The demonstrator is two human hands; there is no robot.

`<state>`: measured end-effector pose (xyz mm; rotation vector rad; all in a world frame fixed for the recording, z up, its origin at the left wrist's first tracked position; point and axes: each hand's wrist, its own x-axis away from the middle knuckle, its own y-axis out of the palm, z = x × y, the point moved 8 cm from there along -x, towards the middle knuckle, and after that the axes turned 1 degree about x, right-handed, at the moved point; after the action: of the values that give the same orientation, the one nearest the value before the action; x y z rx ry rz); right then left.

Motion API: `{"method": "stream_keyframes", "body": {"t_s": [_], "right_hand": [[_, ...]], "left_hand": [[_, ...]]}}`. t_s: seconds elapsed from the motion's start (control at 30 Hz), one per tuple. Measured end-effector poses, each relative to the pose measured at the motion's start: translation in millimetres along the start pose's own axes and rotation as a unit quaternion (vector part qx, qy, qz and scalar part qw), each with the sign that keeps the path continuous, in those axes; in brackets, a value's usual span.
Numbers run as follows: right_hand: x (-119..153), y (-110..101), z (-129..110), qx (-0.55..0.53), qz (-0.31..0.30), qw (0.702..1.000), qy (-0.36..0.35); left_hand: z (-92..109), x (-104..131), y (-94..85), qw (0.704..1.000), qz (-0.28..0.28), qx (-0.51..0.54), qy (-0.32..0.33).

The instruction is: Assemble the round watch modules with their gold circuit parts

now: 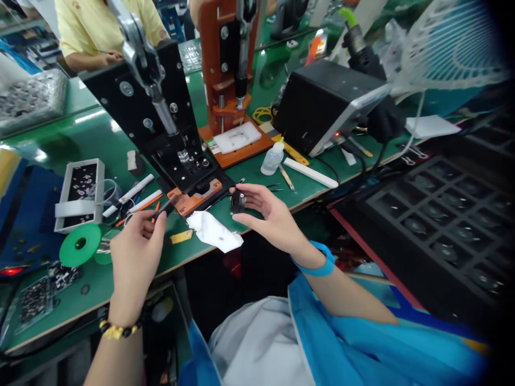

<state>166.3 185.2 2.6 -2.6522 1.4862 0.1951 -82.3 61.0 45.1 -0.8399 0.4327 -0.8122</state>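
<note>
Between the thumb and fingers of my right hand (267,217) is a small black round part (237,202), held upright over the bench's front edge. My left hand (139,244) is closed in a pinch on a dark slim tool (164,208), whose exact kind I cannot make out. The tool's far end reaches toward the copper-coloured fixture plate (195,197) at the base of a black toggle press (161,115). A crumpled white cloth or paper (215,230) lies between my hands. Close by my left hand is a yellow tag (181,236).
An orange press (227,69) stands behind, with a white block (237,138) on its base. Right of it are a clear bottle (272,158) and a black soldering station (325,102). A green spool (80,244) and parts tray (82,187) sit left; a black foam tray (438,214) sits right.
</note>
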Motion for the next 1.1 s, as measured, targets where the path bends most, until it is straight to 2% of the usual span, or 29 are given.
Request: {"method": "stream_keyframes", "body": {"t_s": [0.07, 0.13, 0.23, 0.33, 0.4, 0.47, 0.57, 0.7, 0.83, 0.97, 1.1], "right_hand": [[-1, 0, 0, -0.018, -0.019, 1.0, 0.003], [-1, 0, 0, -0.028, -0.037, 0.999, -0.002], [-2, 1, 1, -0.035, -0.055, 0.998, -0.002], [-2, 2, 1, -0.035, -0.065, 0.997, 0.006], [-1, 4, 1, -0.036, -0.071, 0.997, 0.012], [0, 6, 1, -0.04, -0.078, 0.996, 0.02], [0, 7, 1, -0.048, -0.082, 0.995, 0.025], [-1, 6, 3, -0.049, -0.074, 0.996, 0.018], [0, 7, 3, -0.015, -0.08, 0.997, 0.003], [3, 9, 1, 0.083, -0.091, 0.992, -0.029], [4, 11, -1, 0.17, -0.089, 0.979, -0.064]], "left_hand": [[-1, -4, 0.0, 0.998, 0.01, -0.068, 0.005], [4, 2, -1.0, 0.995, 0.051, -0.083, 0.022], [21, 22, 7.5, 0.992, 0.079, 0.005, 0.094], [43, 37, 30.5, 0.972, 0.014, 0.151, 0.179], [56, 43, 45.7, 0.954, -0.033, 0.209, 0.213], [67, 47, 56.8, 0.942, -0.059, 0.225, 0.242], [77, 52, 66.1, 0.935, -0.067, 0.22, 0.27], [76, 53, 72.0, 0.934, -0.078, 0.248, 0.245], [69, 46, 77.4, 0.929, -0.106, 0.3, 0.188], [60, 40, 86.1, 0.912, -0.143, 0.363, 0.125], [54, 38, 91.6, 0.909, -0.154, 0.374, 0.098]]}}
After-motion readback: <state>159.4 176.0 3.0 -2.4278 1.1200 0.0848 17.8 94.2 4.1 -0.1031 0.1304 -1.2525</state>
